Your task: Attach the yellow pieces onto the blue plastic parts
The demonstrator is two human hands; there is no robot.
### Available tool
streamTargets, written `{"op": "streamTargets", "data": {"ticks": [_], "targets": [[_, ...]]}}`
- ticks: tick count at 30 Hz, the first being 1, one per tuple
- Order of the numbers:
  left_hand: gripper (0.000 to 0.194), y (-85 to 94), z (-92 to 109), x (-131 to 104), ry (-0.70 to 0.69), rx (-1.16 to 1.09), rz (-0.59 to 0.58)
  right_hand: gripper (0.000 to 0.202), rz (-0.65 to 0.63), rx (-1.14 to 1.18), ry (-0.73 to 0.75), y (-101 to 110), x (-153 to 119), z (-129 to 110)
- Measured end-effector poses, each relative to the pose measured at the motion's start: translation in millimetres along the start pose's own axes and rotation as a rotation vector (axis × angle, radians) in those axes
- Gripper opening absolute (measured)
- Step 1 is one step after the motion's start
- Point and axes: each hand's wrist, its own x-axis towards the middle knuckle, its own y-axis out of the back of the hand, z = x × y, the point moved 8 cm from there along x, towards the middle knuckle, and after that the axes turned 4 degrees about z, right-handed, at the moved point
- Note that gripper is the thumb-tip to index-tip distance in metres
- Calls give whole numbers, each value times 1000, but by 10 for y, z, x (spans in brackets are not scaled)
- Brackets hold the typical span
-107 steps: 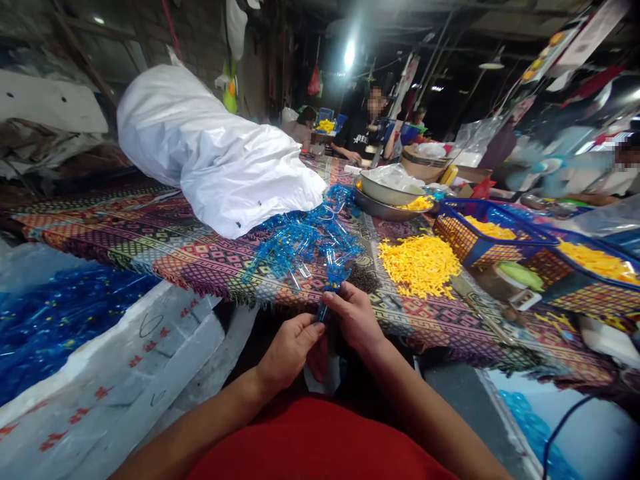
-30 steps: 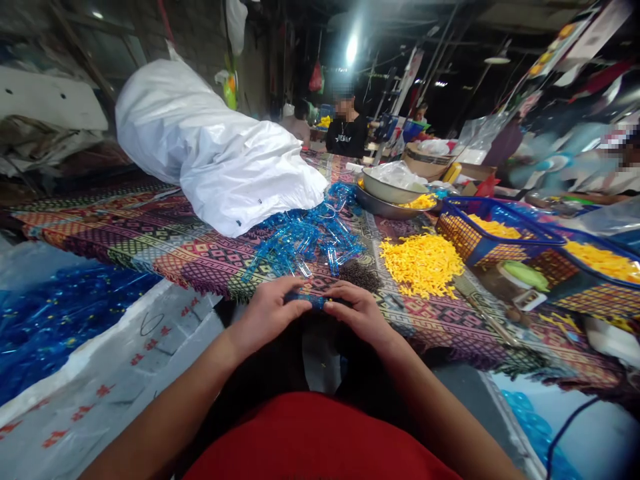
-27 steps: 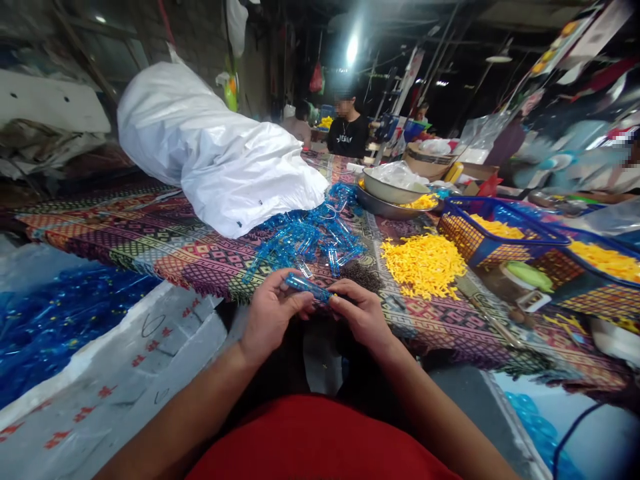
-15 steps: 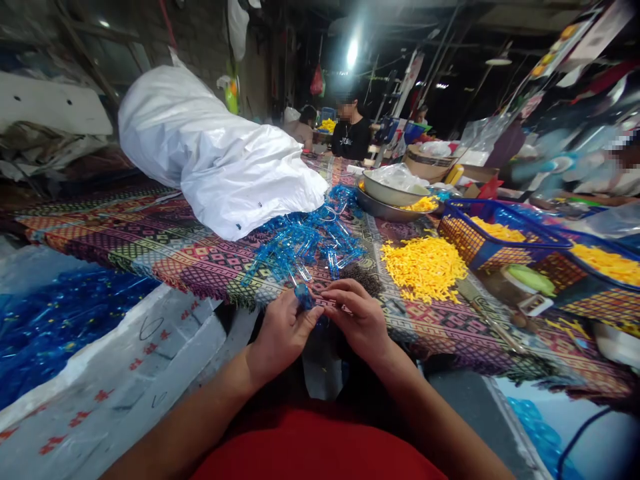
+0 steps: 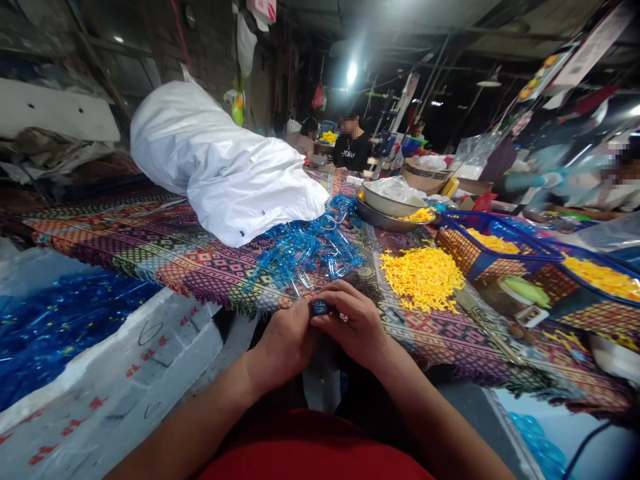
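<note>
Blue piece (image 5: 320,308) between curled left hand (image 5: 290,331), curled right hand (image 5: 357,325)

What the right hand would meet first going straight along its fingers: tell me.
Besides the blue piece at its fingertips, the right hand would most likely meet the left hand first, just beyond; whether they touch is unclear.

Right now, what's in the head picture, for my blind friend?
A person's left hand and right hand hold a blue plastic piece by a patterned tablecloth. On it lie more blue pieces, small yellow pieces and a big white sack.
</note>
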Motion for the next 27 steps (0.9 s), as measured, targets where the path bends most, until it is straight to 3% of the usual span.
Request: {"op": "streamTargets", "data": {"ticks": [6,15,21,27], "targets": [[18,-95,9,-36,-20,29,-120,12,65,-25,6,-12,-55,-16],[20,-5,29,-48,-100,245,-49,13,129,-10,-13,31,-96,10],[18,59,102,-51,-134,144,32,16,148,34,-70,92,-147,58],[16,1,179,-73,-171,120,-14,11,84,-20,-64,80,-159,34]]}}
